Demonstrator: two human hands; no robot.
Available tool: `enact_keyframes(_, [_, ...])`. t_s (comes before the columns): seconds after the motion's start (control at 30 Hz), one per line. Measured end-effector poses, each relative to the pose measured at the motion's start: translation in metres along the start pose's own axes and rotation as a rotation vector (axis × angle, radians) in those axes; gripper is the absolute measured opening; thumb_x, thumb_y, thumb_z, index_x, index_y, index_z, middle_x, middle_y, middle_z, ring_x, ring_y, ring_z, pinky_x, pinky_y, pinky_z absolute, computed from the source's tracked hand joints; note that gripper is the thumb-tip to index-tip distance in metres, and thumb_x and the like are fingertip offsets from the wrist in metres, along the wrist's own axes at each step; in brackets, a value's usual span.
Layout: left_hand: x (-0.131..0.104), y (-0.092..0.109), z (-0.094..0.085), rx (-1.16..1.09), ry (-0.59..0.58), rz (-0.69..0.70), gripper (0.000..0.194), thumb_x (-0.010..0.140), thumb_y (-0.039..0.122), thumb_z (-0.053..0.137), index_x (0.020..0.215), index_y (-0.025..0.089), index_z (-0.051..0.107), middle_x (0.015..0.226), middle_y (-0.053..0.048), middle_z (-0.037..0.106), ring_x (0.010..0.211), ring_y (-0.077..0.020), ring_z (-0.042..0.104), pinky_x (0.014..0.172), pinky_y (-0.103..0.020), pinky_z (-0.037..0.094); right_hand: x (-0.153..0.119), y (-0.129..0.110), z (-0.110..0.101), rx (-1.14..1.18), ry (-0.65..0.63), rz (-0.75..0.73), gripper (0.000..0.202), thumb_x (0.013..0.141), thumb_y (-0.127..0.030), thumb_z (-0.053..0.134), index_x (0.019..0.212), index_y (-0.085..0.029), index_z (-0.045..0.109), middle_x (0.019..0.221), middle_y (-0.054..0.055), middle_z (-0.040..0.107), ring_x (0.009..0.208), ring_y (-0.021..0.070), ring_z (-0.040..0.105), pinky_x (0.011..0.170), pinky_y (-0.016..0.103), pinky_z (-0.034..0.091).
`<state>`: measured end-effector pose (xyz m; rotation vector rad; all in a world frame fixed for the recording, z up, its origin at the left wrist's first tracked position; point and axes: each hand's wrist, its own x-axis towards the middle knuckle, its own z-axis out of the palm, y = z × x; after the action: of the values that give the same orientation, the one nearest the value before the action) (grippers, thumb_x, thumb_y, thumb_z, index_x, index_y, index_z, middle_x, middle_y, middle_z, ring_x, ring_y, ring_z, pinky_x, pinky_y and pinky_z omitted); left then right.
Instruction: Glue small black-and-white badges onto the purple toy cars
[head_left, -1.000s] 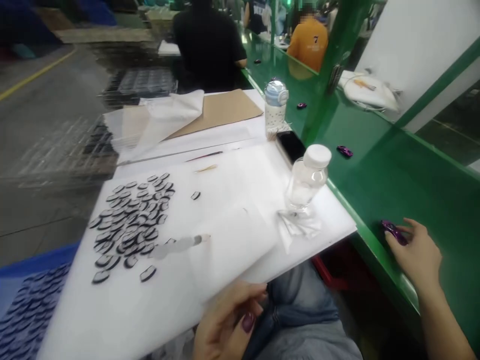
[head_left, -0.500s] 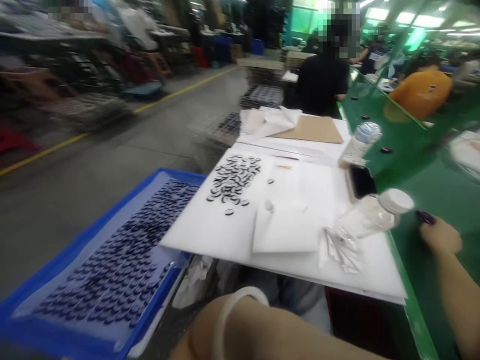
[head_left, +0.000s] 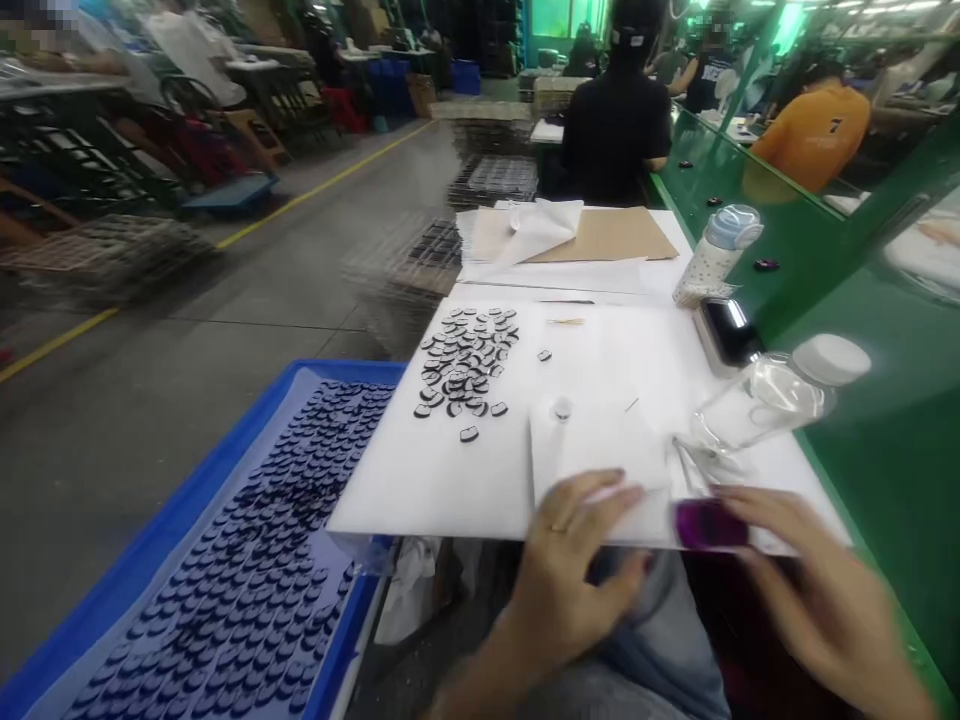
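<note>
White table [head_left: 390, 480] carries small dark pieces [head_left: 465, 365] and brown cardboard [head_left: 619, 235].

Toward five o'clock in the view, the left hand [head_left: 574, 570] is wearing a thin, gold-toned ring [head_left: 557, 528] around one finger, and its thumbnail [head_left: 648, 563] is showing dark reddish polish. Toward four o'clock, the right hand [head_left: 821, 590] is appearing blurred, its nails too smeared to read. Both forearms are showing bare. Between the hands, blue denim jeans [head_left: 667, 625] are covering the legs, their cloth looking faded and pale in places, darker blue in others, and creasing softly.
</note>
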<state>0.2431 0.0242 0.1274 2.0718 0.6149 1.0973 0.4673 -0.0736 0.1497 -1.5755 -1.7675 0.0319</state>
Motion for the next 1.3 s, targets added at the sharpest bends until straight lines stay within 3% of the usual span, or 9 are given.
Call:
enact_keyframes(0.17, [-0.008, -0.045, -0.018, 0.361, 0.065, 0.078, 0.051, 0.095, 0.006, 0.054, 0.145, 0.019, 0.054, 0.129, -0.013, 0.072, 0.115, -0.026, 0.07, 0.097, -0.04, 0.061, 0.058, -0.022, 0.061, 0.184, -0.276, -0.14, 0.044, 0.099, -0.007, 0.049, 0.136, -0.029, 0.06, 0.128, 0.006, 0.073, 0.115, 0.0198, 0.07, 0.095, 0.034, 0.063])
enact_keyframes(0.33, [-0.015, -0.046, -0.015, 0.441, 0.191, 0.111, 0.043, 0.097, 0.001, 0.051, 0.135, 0.018, 0.061, 0.114, -0.01, 0.075, 0.103, -0.0212, 0.071, 0.09, -0.033, 0.061, 0.072, 0.002, 0.066, 0.051, 0.027, 0.112, 0.012, 0.099, -0.032, 0.063, 0.093, -0.023, 0.068, 0.094, 0.006, 0.077, 0.087, 0.0245, 0.075, 0.079, 0.04, 0.064])
enact_keyframes(0.47, [-0.013, -0.045, -0.011, 0.451, 0.179, 0.099, 0.041, 0.096, 0.004, 0.057, 0.135, 0.015, 0.061, 0.113, -0.012, 0.074, 0.097, -0.0244, 0.068, 0.085, -0.038, 0.06, 0.072, 0.03, 0.079, -0.006, 0.128, 0.236, 0.044, 0.095, -0.044, 0.065, 0.129, -0.016, 0.06, 0.13, 0.021, 0.069, 0.117, 0.0374, 0.069, 0.091, 0.058, 0.06])
enact_keyframes(0.53, [-0.011, -0.047, -0.013, 0.469, 0.099, 0.109, 0.04, 0.095, 0.012, 0.064, 0.135, 0.014, 0.062, 0.117, -0.013, 0.073, 0.093, -0.0263, 0.065, 0.082, -0.04, 0.06, 0.076, 0.038, 0.088, 0.031, 0.042, 0.22, 0.064, 0.089, -0.049, 0.072, 0.143, -0.019, 0.053, 0.147, 0.018, 0.06, 0.132, 0.0367, 0.061, 0.103, 0.057, 0.056])
enact_keyframes(0.6, [-0.009, -0.048, -0.016, 0.489, 0.036, 0.125, 0.042, 0.096, 0.021, 0.068, 0.136, 0.012, 0.062, 0.12, -0.014, 0.073, 0.09, -0.0264, 0.062, 0.081, -0.041, 0.059, 0.082, 0.041, 0.093, 0.068, -0.006, 0.202, 0.059, 0.089, -0.05, 0.07, 0.141, -0.024, 0.057, 0.149, 0.011, 0.06, 0.135, 0.0318, 0.06, 0.109, 0.052, 0.054])
enact_keyframes(0.83, [-0.002, -0.042, -0.004, 0.584, 0.106, 0.162, 0.031, 0.105, 0.022, 0.056, 0.134, 0.018, 0.064, 0.128, -0.009, 0.075, 0.112, -0.0252, 0.066, 0.088, -0.039, 0.047, 0.093, 0.038, 0.081, 0.049, 0.11, 0.26, 0.014, 0.093, -0.032, 0.06, 0.085, -0.024, 0.069, 0.092, 0.007, 0.078, 0.089, 0.0293, 0.072, 0.089, 0.049, 0.055])
enact_keyframes(1.0, [-0.003, -0.035, 0.005, 0.641, 0.053, 0.107, 0.033, 0.104, 0.02, 0.055, 0.136, 0.022, 0.063, 0.132, -0.003, 0.075, 0.114, -0.0233, 0.068, 0.085, -0.042, 0.039, 0.135, 0.028, 0.067, 0.148, 0.05, 0.213, 0.015, 0.094, -0.033, 0.064, 0.086, -0.023, 0.071, 0.09, 0.005, 0.073, 0.087, 0.024, 0.067, 0.083, 0.04, 0.052])
enact_keyframes(1.13, [-0.003, -0.024, -0.002, 0.663, -0.071, 0.058, 0.044, 0.099, 0.023, 0.059, 0.143, 0.021, 0.057, 0.139, -0.005, 0.07, 0.112, -0.0244, 0.067, 0.086, -0.044, 0.042, 0.177, 0.013, 0.097, 0.242, -0.201, 0.063, 0.007, 0.084, -0.031, 0.077, 0.081, -0.025, 0.078, 0.097, 0.006, 0.071, 0.096, 0.0241, 0.064, 0.092, 0.04, 0.05])
enact_keyframes(1.3, [0.014, -0.013, -0.029, 0.736, -0.43, 0.058, 0.064, 0.091, 0.015, 0.065, 0.152, 0.015, 0.045, 0.146, -0.012, 0.062, 0.112, -0.03, 0.065, 0.088, -0.048, 0.051, 0.19, 0.012, 0.124, 0.266, -0.442, -0.019, 0.006, 0.081, -0.022, 0.074, 0.078, -0.024, 0.079, 0.101, 0.007, 0.071, 0.097, 0.026, 0.065, 0.093, 0.044, 0.05])
